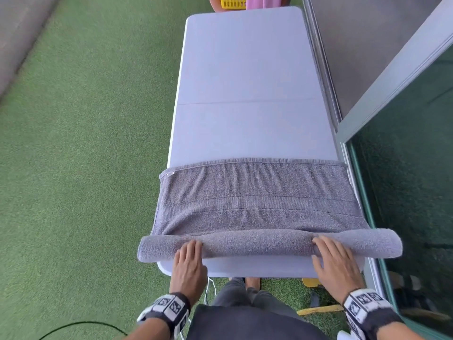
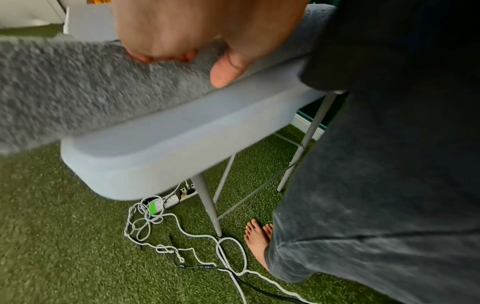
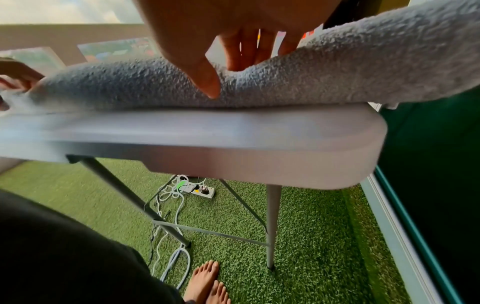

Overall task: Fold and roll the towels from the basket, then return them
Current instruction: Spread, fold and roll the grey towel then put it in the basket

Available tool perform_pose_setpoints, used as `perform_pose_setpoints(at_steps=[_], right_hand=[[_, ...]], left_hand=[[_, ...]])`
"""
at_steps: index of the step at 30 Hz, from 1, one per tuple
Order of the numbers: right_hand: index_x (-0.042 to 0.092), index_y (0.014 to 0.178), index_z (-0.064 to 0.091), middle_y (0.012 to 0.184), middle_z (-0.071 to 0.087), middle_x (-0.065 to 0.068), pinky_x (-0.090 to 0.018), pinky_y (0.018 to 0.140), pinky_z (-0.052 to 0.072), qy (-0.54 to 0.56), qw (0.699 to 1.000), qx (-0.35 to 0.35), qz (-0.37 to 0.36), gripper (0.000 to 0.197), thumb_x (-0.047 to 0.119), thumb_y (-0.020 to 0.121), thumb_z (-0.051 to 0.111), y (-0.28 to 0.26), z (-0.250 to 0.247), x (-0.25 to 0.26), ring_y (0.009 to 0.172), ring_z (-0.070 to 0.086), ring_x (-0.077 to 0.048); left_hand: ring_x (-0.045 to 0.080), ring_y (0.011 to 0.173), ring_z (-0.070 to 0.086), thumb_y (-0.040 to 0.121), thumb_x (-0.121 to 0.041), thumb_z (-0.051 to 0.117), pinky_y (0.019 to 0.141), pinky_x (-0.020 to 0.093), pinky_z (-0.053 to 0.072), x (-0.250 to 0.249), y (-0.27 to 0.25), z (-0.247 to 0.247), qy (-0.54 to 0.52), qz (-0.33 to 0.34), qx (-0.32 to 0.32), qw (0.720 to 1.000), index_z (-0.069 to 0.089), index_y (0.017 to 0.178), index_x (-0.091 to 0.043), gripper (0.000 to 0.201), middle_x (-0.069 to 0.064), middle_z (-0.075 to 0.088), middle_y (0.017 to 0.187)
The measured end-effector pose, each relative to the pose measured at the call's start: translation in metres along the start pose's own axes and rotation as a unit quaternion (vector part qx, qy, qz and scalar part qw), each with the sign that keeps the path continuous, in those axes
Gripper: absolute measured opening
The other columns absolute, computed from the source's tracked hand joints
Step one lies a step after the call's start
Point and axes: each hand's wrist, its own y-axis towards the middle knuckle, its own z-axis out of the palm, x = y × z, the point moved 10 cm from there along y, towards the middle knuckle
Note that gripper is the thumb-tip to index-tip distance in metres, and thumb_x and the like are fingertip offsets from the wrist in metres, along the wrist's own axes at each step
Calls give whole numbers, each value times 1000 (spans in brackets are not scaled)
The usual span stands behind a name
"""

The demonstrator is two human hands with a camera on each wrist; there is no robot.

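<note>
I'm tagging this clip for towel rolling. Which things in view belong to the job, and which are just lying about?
Belongs to the job:
grey towel, half rolled; left hand and right hand, gripping the roll; table; yellow basket; pink cloth beside it.

Lying about:
power strip; white cables; black cable.

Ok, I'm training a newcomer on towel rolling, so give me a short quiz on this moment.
1. True or false: the grey towel is fully rolled.
2. Where do the left hand and right hand hold it? A) the rolled part at the table near edge; B) the flat far hem; C) a hanging corner.
3. What colour is the basket beyond the table's far end?
Key: 1 false, part lies flat; 2 A; 3 yellow.
</note>
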Motion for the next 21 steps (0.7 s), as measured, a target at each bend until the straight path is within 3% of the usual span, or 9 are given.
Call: perform_pose_setpoints(at_steps=[2,3,5,8,11,15,17,19,21], right_hand=[[8,127,57,130,57,-7,-44,99,46,-17,1000,10,-20,53,37,85,41,-9,7,0,116,56,-25],[7,128,56,132,57,-9,-44,100,46,-17,1000,9,-25,53,36,86,44,-9,8,-1,117,56,-26],[6,127,57,129,59,-10,-45,100,45,-4,1000,7,-19,48,25,83,64,-3,8,-1,116,57,-27],[7,122,61,121,64,-9,-46,98,47,14,1000,22,-11,57,8,68,79,13,4,-1,110,60,-27],[9,119,64,116,66,-5,-44,98,46,20,999,37,-8,49,4,72,74,30,2,-5,106,61,-24],[14,134,52,129,58,0,-39,101,40,22,993,116,-15,43,18,91,50,59,6,-12,116,52,-20],[20,140,43,131,54,-2,-40,101,39,56,985,163,11,45,22,95,46,74,7,-20,119,49,-22],[27,130,44,121,54,-5,-40,94,42,107,978,171,46,43,19,90,56,85,3,-27,111,52,-25],[28,110,47,108,48,-3,-38,86,41,122,976,159,85,34,18,83,65,94,-2,-34,104,52,-27]], left_hand=[[28,109,49,64,-8,47,100,43,44,1,-7,9,20,0,-1,1000,51,123,-3,60,14,57,119],[29,112,48,63,-3,56,104,42,38,2,-6,11,21,1,-4,1000,50,126,-1,63,15,56,121],[31,111,50,58,6,68,106,41,32,3,0,12,6,-1,-2,1000,50,126,0,71,16,58,121],[31,106,57,63,12,56,105,41,35,4,13,4,-16,5,-8,1000,53,120,-2,59,15,63,114],[29,96,62,65,17,45,99,42,46,2,31,-10,-45,13,-15,999,62,110,-2,52,12,67,103],[23,78,62,63,19,62,78,36,52,4,58,-23,-67,11,6,998,66,90,-9,39,4,68,85],[21,77,61,71,17,61,77,36,53,12,77,-20,-79,-7,43,996,67,87,-10,32,3,68,84],[20,80,57,80,12,55,80,36,50,16,94,-16,-79,-25,68,994,66,90,-9,26,5,67,87],[22,82,53,79,11,54,81,37,47,15,106,-20,-75,-36,59,995,63,95,-8,27,5,63,90]])
